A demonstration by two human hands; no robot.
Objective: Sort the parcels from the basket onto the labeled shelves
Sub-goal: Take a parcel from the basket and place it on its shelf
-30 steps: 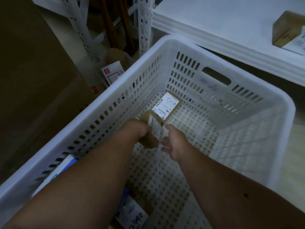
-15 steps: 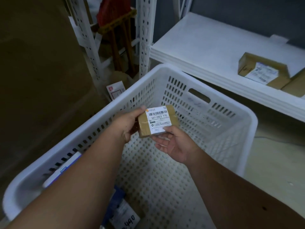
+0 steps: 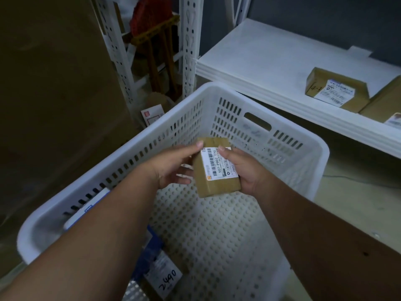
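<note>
Parcel is being gripped over the basket, fingers of both the left hand and right hand curling round it.

Stockroom: slotted shelving, labelled parcels

Small parcel underside: hidden; the left hand's fingers go under its left side and the right hand covers its right edge.
Parcel label fine print: too small to read beyond the bold code line.
Blue parcel in the basket: partly hidden by the left forearm; only "2490" is legible on its label.
White-and-blue item by the basket's left wall: mostly hidden behind the wall and forearm; cannot tell what it is.
Second shelf parcel: cut off by the right edge.
Labelled shelf parcel: print blurred.
Red object behind the rack posts: dim, cut by the top edge, unidentifiable.
Writing under the basket handle slot: smudged, unreadable.
</note>
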